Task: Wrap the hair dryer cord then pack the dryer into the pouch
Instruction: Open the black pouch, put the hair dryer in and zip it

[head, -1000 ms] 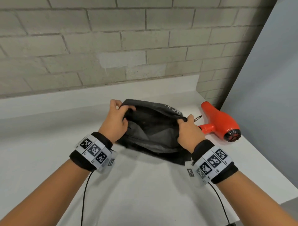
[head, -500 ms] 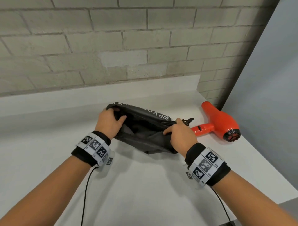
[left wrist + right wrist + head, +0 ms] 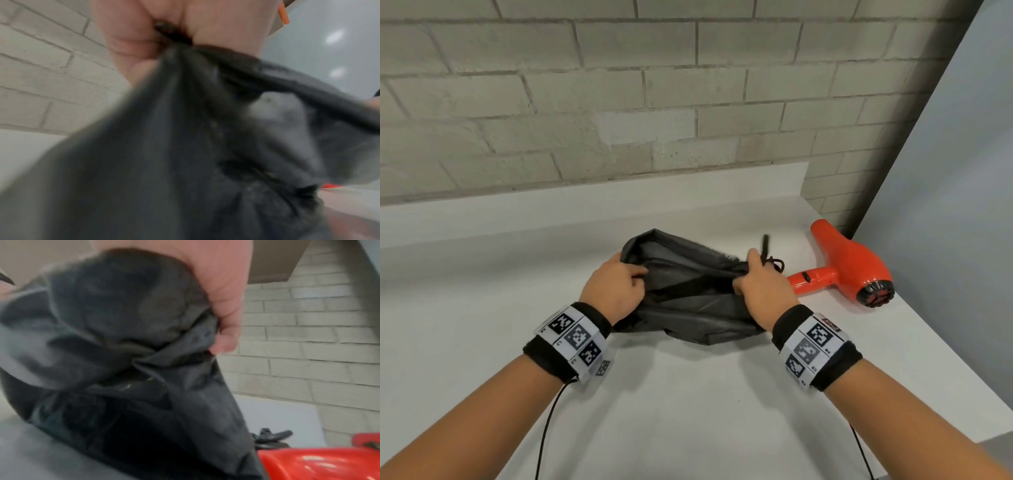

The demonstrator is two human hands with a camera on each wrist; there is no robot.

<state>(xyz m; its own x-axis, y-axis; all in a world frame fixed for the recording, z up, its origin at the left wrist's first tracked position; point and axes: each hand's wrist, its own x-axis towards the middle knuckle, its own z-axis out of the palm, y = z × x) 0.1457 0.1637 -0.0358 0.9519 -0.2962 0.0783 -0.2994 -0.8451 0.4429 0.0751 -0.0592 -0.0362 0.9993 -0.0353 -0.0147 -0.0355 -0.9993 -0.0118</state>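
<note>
A dark grey fabric pouch point(image 3: 688, 294) hangs between both hands just above the white counter, its mouth held apart. My left hand point(image 3: 616, 286) grips the left rim of the pouch point(image 3: 185, 129). My right hand point(image 3: 760, 284) grips the bunched right rim of the pouch point(image 3: 123, 337), beside its black drawstring point(image 3: 772, 262). The orange-red hair dryer point(image 3: 849, 263) lies on the counter to the right of my right hand, handle pointing at the pouch; in the right wrist view the dryer point(image 3: 318, 464) is at the lower right. Its cord is not visible.
The white counter point(image 3: 688, 411) runs back to a brick wall point(image 3: 654, 102). A grey panel point(image 3: 962, 171) closes off the right side, right behind the dryer. The counter's right edge falls away at the lower right.
Both hands have regripped the pouch rim and pulled it apart, so the mouth stands wider. The drawstring end has flicked up by the right hand. The dryer has not moved.
</note>
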